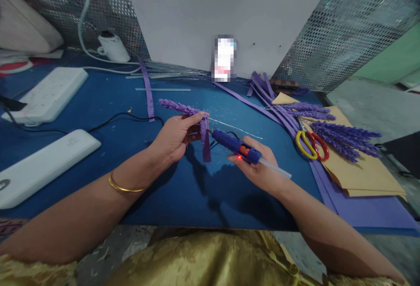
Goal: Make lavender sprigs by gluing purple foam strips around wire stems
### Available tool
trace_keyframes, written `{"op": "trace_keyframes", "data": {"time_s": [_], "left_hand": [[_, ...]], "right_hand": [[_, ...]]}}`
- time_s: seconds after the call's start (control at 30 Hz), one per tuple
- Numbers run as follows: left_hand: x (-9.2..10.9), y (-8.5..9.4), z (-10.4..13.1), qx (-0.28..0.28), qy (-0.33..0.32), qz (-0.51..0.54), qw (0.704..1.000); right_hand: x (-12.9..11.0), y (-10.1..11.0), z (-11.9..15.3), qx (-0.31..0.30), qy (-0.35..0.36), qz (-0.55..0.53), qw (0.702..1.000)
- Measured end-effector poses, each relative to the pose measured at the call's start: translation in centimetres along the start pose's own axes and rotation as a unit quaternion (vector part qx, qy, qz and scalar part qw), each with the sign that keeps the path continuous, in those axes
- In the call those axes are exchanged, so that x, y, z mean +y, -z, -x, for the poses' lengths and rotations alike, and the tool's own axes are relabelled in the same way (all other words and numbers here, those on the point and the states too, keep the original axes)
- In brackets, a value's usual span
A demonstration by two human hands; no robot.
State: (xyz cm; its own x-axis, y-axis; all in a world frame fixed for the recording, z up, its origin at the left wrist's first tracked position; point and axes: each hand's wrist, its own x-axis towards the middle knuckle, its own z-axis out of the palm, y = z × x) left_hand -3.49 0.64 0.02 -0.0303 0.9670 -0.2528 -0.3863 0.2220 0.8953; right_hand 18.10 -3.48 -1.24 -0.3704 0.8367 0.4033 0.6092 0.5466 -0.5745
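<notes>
My left hand [179, 135] is closed on a purple paper lavender stem [179, 106], its flower end pointing left and its bare wire [236, 128] running out to the right. A loose purple fringed strip [205, 144] hangs down from the stem by my fingertips. In my right hand [259, 163] is a blue glue gun [229, 141], its red light lit and a clear glue stick [277, 169] jutting from the back. The gun's nozzle is close beside the hanging strip; whether they touch I cannot tell.
Scissors [311, 145], finished lavender stems [348, 135], brown paper [367, 176] and purple sheets [374, 211] lie to the right. A power strip [62, 93] and white case [49, 163] are left. A phone [224, 58] leans against the back panel, near glue sticks and wires [173, 72].
</notes>
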Motion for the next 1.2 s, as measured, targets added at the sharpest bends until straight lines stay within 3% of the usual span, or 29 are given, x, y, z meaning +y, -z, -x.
{"op": "trace_keyframes", "data": {"time_s": [0.93, 1.2], "left_hand": [[0.23, -0.01, -0.29, 0.022, 0.006, 0.008, 1.000], [0.35, 0.13, -0.35, 0.030, 0.008, 0.034, 0.999]], "right_hand": [[-0.08, 0.05, -0.04, -0.032, -0.006, 0.016, 0.999], [0.32, -0.04, -0.25, -0.002, -0.042, 0.015, 0.999]]}}
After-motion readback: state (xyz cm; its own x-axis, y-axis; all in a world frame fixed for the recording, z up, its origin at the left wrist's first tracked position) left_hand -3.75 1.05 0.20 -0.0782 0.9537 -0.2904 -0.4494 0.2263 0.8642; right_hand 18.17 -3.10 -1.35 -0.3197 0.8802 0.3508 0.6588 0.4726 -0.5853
